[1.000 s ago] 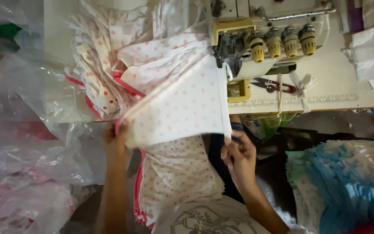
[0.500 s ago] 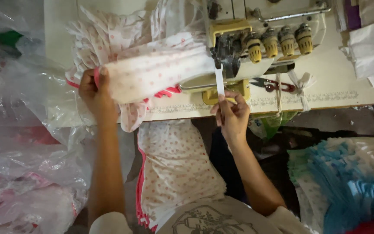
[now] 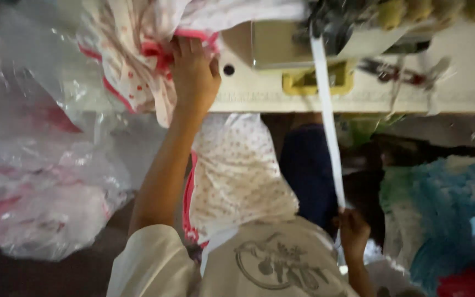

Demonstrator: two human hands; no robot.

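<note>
The left hand (image 3: 194,71) is stretched out and up over the edge of the sewing table (image 3: 441,93), fingers curled down onto a bunched white garment with red dots and pink trim (image 3: 138,60), pressing and gripping it on the table top. The right hand (image 3: 353,231) is low, near the person's lap, closed around the lower end of one white tape (image 3: 328,126), which runs taut from under the sewing machine (image 3: 391,16) down to that hand.

Between the two arms, a second spotted piece (image 3: 237,176) hangs from the table edge into the lap, partly covered by the left forearm. One yellow frame (image 3: 317,82) sits on the table front just behind the tape. Clear plastic bags (image 3: 39,181) crowd the left side; a heap of blue and green ruffled fabric (image 3: 446,214) lies to the right.

Half a second ago the right hand was up at the table edge by the machine, holding the tape short; it has since dropped to the lap, drawing the tape long. The left hand has moved rightward with the garment.
</note>
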